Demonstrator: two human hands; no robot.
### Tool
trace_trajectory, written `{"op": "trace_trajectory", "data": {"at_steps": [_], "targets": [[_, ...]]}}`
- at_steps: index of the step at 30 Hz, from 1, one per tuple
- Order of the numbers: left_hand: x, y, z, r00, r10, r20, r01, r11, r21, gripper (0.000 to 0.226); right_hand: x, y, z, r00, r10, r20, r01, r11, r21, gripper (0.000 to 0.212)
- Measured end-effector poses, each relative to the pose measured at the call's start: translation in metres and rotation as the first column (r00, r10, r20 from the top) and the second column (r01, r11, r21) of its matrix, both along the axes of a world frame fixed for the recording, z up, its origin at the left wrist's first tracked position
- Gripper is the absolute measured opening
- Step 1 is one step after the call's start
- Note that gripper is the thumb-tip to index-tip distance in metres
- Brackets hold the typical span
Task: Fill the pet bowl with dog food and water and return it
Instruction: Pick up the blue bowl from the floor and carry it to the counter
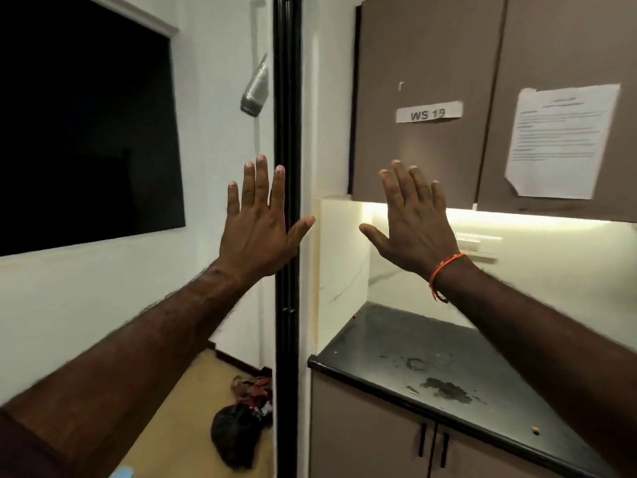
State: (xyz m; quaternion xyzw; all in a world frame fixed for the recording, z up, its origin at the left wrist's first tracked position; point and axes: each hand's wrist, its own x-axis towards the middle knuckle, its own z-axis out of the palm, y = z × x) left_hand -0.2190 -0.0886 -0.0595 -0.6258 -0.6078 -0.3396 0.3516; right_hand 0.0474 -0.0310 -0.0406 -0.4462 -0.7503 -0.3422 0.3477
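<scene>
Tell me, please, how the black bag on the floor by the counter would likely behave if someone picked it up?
The black bag looks soft and crumpled, so it would probably sag and shift rather than keep its shape. Its bulging body suggests some contents and weight, though what is inside is hidden. It seems unlikely to roll.

view: head camera, single wide-angle | faces: forward and slightly down, past both raised arms | near: left hand (pixel 260 224) and right hand (pixel 412 224) close, mid-frame | beyond hands: wall cabinet (pixel 424 63) | below right hand: dark countertop (pixel 431 343) | shared views: none, one camera only

Kitchenette: dark countertop (pixel 431 353), wall cabinets (pixel 424 63)
</scene>
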Motion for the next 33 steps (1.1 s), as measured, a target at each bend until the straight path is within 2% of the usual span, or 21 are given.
{"op": "trace_trajectory", "data": {"at_steps": [8, 14, 23, 33], "targets": [[-0.091, -0.042, -0.018, 0.968, 0.250, -0.008, -0.250, 0.968, -0.027, 0.095, -0.111, 0.005, -0.016, 0.972, 0.234, -0.003, -0.234, 0.972, -0.015, 0.090], [-0.163, -0.069, -0.040, 0.909, 0.416, -0.003, -0.416, 0.907, -0.066, 0.095, -0.211, 0.014, -0.038, 0.911, 0.411, -0.022, -0.412, 0.909, -0.067, 0.089], [-0.231, -0.056, -0.068, 0.849, 0.528, 0.028, -0.522, 0.845, -0.114, 0.096, -0.320, 0.047, -0.071, 0.843, 0.538, 0.013, -0.532, 0.837, -0.131, 0.088], [-0.292, -0.022, -0.125, 0.778, 0.624, 0.069, -0.591, 0.766, -0.253, 0.096, -0.416, 0.099, -0.122, 0.744, 0.668, -0.004, -0.647, 0.719, -0.255, 0.088]]}}
